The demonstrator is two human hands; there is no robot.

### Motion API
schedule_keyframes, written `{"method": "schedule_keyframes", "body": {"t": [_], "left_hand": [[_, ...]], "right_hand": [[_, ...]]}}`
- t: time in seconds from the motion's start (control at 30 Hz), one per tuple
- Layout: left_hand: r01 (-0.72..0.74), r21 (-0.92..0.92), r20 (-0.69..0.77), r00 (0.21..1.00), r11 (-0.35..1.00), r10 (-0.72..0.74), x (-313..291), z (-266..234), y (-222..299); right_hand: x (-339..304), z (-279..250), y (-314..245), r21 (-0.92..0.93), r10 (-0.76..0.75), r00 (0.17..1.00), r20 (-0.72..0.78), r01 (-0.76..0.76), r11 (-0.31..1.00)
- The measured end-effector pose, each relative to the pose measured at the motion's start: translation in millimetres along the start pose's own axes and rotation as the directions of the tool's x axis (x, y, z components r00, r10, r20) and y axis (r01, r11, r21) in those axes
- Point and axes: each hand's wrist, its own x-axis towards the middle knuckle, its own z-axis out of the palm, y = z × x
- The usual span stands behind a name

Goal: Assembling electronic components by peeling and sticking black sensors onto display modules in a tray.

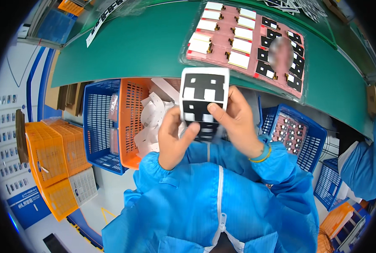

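Above the near edge of the green table (133,55), I hold up a roll of black labels (203,86) on white backing, each label with square white cutouts. My left hand (173,137) grips its lower left side, thumb near the lower front. My right hand (238,120) holds the right side, its thumb pressed on the front face. Beyond my hands lies a clear tray with pink bedding (259,46). Its left columns hold white flat pieces (241,45) with small gold-coloured connectors. Similar pieces bearing black labels (265,68) fill its right columns. A blurred patch hides part of these.
An orange basket (129,122) with loose white backing strips (152,114) stands below the table, beside a blue basket (101,122). To the right, another blue basket (316,139) holds a filled pink tray (290,133). Orange crates (49,156) stand far left. A blue sleeve (365,164) shows at right.
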Motion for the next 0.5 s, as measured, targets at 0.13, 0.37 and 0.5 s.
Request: {"method": "schedule_keyframes", "body": {"t": [0.13,0.37,0.5], "left_hand": [[0.006,0.179,0.078,0.997,0.984,-0.02,33,-5,29],[-0.086,0.501,0.502,0.84,0.861,-0.207,70,-31,66],[-0.067,0.476,0.669,0.675,0.877,-0.312,84,-27,69]], "right_hand": [[-23,12,22,-0.117,-0.049,0.996,-0.072,0.04,0.992],[-61,-3,-35,-0.759,-0.094,0.965,0.245,0.252,0.6],[-35,-7,-72,-0.839,-0.363,0.9,0.244,0.383,0.386]]}}
